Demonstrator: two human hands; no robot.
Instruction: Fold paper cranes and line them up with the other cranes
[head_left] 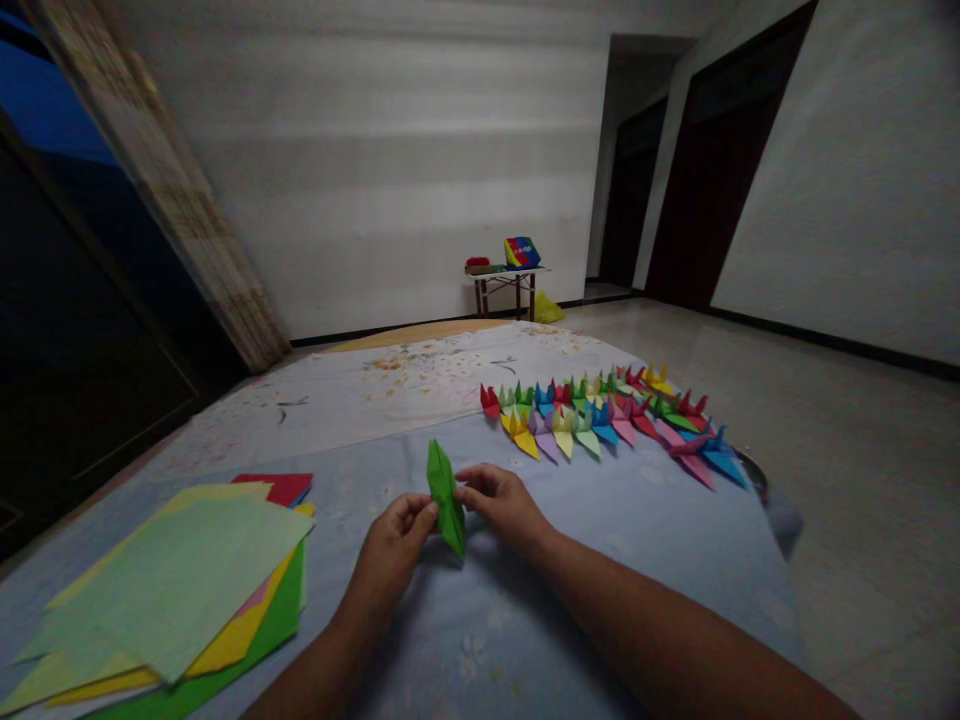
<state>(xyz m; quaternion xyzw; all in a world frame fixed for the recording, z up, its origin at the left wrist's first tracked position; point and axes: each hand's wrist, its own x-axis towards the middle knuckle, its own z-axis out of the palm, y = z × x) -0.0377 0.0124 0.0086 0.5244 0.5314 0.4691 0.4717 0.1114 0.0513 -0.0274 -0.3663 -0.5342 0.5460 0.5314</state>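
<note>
A green piece of folded paper (448, 515), long and pointed at both ends, is held between my two hands just above the cloth. My left hand (397, 540) pinches its left edge near the middle, thumb in front. From the other side, my right hand (501, 500) grips it with thumb and fingertips, slightly higher. Both hands are closed, and some fingertips are hidden behind the paper. To the right stand rows of folded paper cranes (585, 425) in several colours, the nearest being pink and blue.
A loose stack of coloured paper sheets (202, 570) lies at the left, pale green on top. Flowered cloths cover the table (330, 440), whose right edge borders the tiled floor (847, 460). A small side table (495, 275) with a colourful box (522, 252) stands by the far wall.
</note>
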